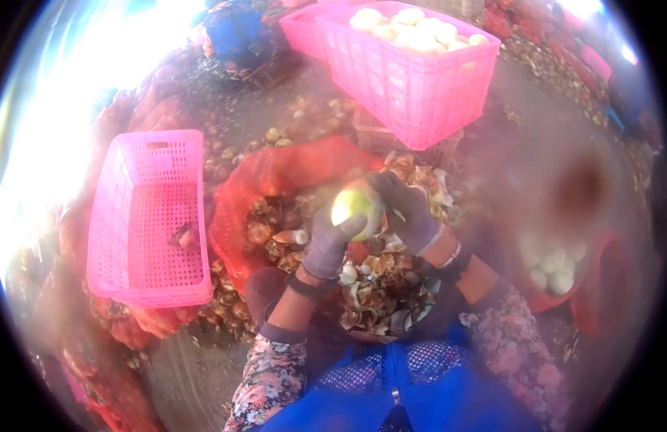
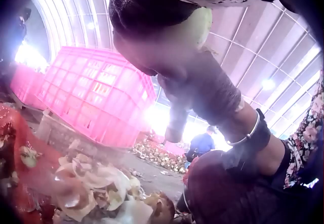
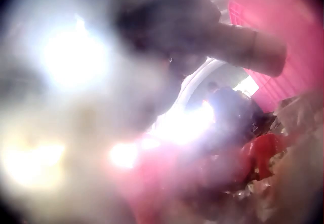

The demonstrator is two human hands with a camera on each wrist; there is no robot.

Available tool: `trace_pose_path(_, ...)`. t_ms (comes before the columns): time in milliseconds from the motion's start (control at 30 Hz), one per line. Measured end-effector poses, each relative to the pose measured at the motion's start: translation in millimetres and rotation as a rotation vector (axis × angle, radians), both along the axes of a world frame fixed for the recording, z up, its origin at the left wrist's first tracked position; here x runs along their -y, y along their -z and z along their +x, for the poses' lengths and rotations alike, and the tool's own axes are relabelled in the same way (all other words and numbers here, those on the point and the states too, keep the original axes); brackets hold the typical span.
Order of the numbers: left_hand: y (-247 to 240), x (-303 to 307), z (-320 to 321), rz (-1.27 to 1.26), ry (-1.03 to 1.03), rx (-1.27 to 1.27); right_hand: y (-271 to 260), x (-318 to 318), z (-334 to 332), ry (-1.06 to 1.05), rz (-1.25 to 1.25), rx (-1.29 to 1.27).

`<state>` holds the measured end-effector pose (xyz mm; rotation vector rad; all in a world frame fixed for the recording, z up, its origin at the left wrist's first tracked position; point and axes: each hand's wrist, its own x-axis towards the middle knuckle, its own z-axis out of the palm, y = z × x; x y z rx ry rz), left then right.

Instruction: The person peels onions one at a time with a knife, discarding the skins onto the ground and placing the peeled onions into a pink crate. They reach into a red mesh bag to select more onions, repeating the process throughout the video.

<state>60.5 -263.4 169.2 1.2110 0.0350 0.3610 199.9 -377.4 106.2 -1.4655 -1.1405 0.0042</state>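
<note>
In the head view my gloved left hand (image 1: 328, 241) grips a pale green-white peeled onion (image 1: 350, 207), its thumb across the lower side. From the right, my gloved right hand (image 1: 407, 209) curls its fingers against the onion's upper right side. A small pale sliver shows at the right palm; I cannot tell what it is. In the left wrist view the onion (image 2: 198, 29) shows between both dark gloves. Below the hands lies a heap of onion skins (image 1: 387, 288). The right wrist view is mostly glare and blur, with a dark glove across its top.
An open red mesh sack (image 1: 236, 216) of unpeeled onions lies in front. Left of it stands a pink crate (image 1: 150, 289) with a scrap inside. Another pink crate (image 1: 413, 93), full of peeled onions, stands ahead on a lower crate. More peeled onions (image 1: 556, 272) sit at right.
</note>
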Motion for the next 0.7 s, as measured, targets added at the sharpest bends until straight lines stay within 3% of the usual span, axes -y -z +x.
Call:
trace_pose_path(100,0.2,2.6,0.9,0.137,0.006,0.046,1.7,3.4,10.4,-0.16,0.088,-0.378)
trace_pose_path(167,-3.9,4.8,1.4,0.056,0.006,0.046,-31.9,17.1,6.4,-0.134,0.016,-0.363)
trace_pose_path(267,-9.1,1.5,3.3,0.008,-0.01,0.058,-57.9,29.1,1.3,0.015,-0.082,-0.066)
trace_pose_path(333,-8.9,-3.0,4.8,-0.001,0.002,0.07,-42.6,29.8,4.1,0.027,-0.004,0.101)
trace_pose_path(433,-7.1,-2.5,6.9,0.018,-0.058,0.062,-43.2,26.7,-1.2,0.024,-0.082,0.532)
trace_pose_path(533,-11.4,-1.0,3.7,0.028,-0.043,0.039,-53.5,28.3,-15.0,0.034,-0.311,0.479)
trace_pose_path(633,-16.0,0.6,0.8,0.054,0.025,0.053,-27.1,19.1,-9.6,0.061,-0.401,0.446)
trace_pose_path(700,-1.7,-4.3,2.2,0.088,-0.004,0.024,-47.0,22.9,-17.6,0.054,-0.353,0.47)
